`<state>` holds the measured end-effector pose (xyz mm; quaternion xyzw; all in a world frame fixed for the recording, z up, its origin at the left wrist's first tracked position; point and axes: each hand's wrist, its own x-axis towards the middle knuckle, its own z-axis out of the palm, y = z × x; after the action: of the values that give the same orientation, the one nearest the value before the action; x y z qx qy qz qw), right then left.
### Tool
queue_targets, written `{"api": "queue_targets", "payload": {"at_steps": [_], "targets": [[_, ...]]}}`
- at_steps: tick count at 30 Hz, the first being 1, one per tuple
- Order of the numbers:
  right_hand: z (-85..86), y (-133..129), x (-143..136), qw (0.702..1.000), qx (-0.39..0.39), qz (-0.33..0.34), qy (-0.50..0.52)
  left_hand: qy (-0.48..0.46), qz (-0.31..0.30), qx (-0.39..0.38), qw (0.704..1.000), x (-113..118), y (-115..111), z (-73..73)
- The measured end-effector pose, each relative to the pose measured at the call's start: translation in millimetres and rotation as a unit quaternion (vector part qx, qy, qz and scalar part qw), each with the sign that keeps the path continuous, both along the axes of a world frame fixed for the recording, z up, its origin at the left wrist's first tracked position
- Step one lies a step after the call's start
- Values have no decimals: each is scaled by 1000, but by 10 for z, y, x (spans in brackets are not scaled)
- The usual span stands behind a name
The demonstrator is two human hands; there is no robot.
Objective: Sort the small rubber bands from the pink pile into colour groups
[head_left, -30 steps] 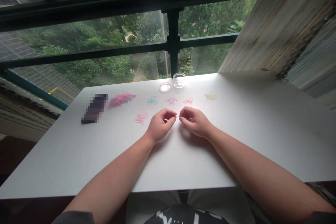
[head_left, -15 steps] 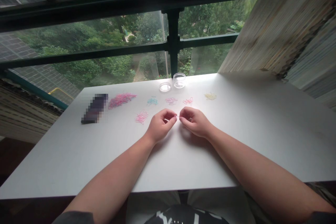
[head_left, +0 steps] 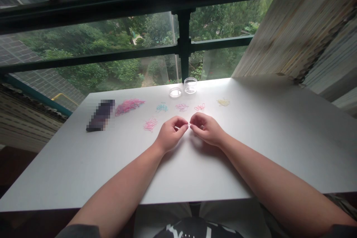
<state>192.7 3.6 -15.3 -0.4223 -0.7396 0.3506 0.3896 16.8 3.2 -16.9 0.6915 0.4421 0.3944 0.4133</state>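
My left hand point(head_left: 173, 132) and my right hand point(head_left: 206, 129) meet fingertip to fingertip just above the table. Each is closed in a pinch on a tiny pale rubber band point(head_left: 189, 124), of which only a short stretch shows between the fingers. Beyond the hands lie small piles of rubber bands: blue point(head_left: 161, 108), light purple point(head_left: 182, 107), coral-pink point(head_left: 199, 107) and yellow point(head_left: 223, 102). A pink pile point(head_left: 150, 124) is just left of my left hand. Farther left is a bigger mixed heap point(head_left: 129, 106), mostly pink.
At the back of the white table point(head_left: 117, 167) stand a clear round container point(head_left: 190, 86) and, beside it, a shallow clear lid point(head_left: 175, 92). A dark, blurred-out flat object point(head_left: 100, 115) lies at the left. A green-framed window and a curtain point(head_left: 267, 26) border the far side.
My right hand has edged very slightly left, so the gap between the fingertips is a touch narrower. Both pinches hold, and the piles look the same.
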Motion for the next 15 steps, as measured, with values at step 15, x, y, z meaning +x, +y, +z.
{"api": "queue_targets", "payload": {"at_steps": [15], "targets": [[0, -3, -5, 1000, 7, -2, -23, 7, -5, -6, 1000, 1, -10, 18]]}}
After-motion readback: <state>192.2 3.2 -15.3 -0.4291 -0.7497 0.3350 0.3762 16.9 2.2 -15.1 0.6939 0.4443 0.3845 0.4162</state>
